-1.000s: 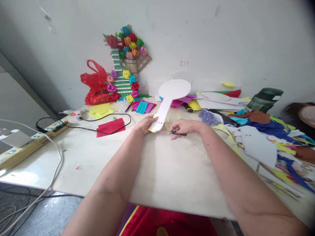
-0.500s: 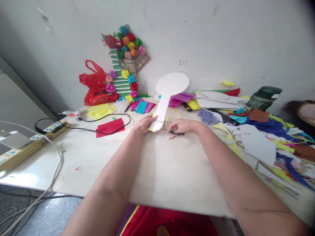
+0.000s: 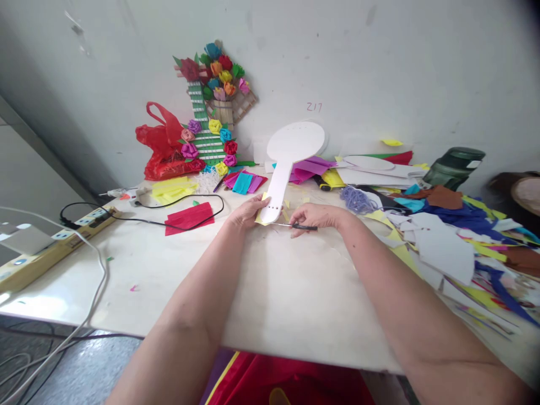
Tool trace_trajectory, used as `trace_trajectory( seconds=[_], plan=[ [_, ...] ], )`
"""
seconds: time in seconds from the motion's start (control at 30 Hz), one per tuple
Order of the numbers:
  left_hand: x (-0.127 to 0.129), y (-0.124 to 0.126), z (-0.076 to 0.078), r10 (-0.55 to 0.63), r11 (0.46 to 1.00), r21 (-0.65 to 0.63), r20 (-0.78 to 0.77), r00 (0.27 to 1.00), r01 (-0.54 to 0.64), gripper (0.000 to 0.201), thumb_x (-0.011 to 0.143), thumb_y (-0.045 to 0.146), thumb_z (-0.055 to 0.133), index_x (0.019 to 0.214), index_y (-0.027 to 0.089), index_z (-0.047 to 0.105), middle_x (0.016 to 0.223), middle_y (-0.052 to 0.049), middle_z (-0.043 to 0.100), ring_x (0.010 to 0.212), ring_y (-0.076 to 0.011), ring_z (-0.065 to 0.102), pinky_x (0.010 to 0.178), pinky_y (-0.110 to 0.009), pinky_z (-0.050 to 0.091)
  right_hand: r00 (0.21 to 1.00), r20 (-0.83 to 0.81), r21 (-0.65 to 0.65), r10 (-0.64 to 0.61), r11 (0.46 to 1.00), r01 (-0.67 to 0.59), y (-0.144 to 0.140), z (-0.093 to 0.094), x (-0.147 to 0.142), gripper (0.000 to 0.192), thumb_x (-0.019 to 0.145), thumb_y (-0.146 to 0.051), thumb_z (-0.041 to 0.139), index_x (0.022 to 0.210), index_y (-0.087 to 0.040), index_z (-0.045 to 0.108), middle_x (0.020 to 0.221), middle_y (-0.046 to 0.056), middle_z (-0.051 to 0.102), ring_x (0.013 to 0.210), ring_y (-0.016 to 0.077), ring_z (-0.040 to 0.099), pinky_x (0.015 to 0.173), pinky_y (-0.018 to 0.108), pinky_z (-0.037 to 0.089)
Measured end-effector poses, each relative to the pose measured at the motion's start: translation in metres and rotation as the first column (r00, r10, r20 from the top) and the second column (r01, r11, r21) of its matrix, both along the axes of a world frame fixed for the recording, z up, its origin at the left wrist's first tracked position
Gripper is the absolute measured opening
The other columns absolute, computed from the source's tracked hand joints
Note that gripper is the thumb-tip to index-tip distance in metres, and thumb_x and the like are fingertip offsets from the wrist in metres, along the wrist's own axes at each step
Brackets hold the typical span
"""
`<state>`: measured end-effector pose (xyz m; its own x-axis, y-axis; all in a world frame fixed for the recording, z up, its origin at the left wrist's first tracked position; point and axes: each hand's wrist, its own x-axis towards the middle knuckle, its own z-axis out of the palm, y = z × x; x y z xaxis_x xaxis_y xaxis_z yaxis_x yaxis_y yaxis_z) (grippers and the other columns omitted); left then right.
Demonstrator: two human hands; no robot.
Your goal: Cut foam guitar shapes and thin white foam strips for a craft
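Your left hand (image 3: 246, 214) grips the narrow end of the white paddle-shaped cutout (image 3: 287, 163), which slopes up toward the wall above the surface (image 3: 274, 292). Your right hand (image 3: 314, 218) is closed around a thin black-handled tool (image 3: 301, 226), its tip at the cutout's lower end, beside a yellow paper scrap (image 3: 260, 220).

Both forearms bare, stretched forward and converging toward the white paddle cutout (image 3: 283, 177). Left hand (image 3: 247, 214) at the cutout's near end, left side of it, fingers curled, thumb on top pinching the handle tip. Right hand (image 3: 314, 216) just right of the cutout's near end, palm down, fingers closed round a thin dark-handled tool (image 3: 295, 226) whose tip points at the cutout. Hands close together, not touching.
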<state>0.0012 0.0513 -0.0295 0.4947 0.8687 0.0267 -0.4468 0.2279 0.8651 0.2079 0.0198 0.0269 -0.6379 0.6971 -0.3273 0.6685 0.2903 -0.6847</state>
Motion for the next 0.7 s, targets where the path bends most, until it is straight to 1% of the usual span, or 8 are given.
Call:
trace_trajectory(
  seconds=[0.3,0.47,0.7],
  plan=[
    [-0.0004,-0.0019,0.0025,-0.023,1.000,-0.018,0.001,1.000,0.023,0.028,0.082,0.011,0.049,0.111,0.010,0.049,0.088,-0.015,0.068,0.078,-0.0229,0.067,0.074,-0.038,0.053,1.000,0.008,0.014,0.016,1.000,-0.016,-0.0032,0.0023,-0.0002,0.046,0.050,-0.051,0.072,0.080,-0.015,0.065,0.053,-0.005,0.048,0.046,0.0047,0.038,0.044,0.019,0.029],
    [-0.0003,-0.0019,0.0027,-0.001,1.000,-0.030,-0.005,1.000,0.001,0.027,0.081,0.012,0.051,0.109,0.010,0.051,0.087,-0.015,0.068,0.078,-0.0232,0.067,0.074,-0.038,0.053,1.000,0.007,0.004,0.005,1.000,-0.005,-0.0033,0.0022,-0.0006,0.049,0.049,-0.052,0.072,0.081,-0.015,0.066,0.051,-0.005,0.047,0.045,0.0043,0.036,0.044,0.019,0.027],
    [0.0001,-0.0014,0.0017,0.011,1.000,-0.006,-0.006,1.000,-0.011,0.028,0.082,0.013,0.051,0.109,0.010,0.051,0.086,-0.015,0.068,0.078,-0.0230,0.067,0.073,-0.037,0.053,1.000,-0.013,-0.003,-0.001,1.000,0.001,-0.0021,0.0002,0.0013,0.047,0.049,-0.052,0.072,0.079,-0.016,0.066,0.047,-0.007,0.044,0.043,0.0039,0.033,0.044,0.019,0.027]
  ],
)
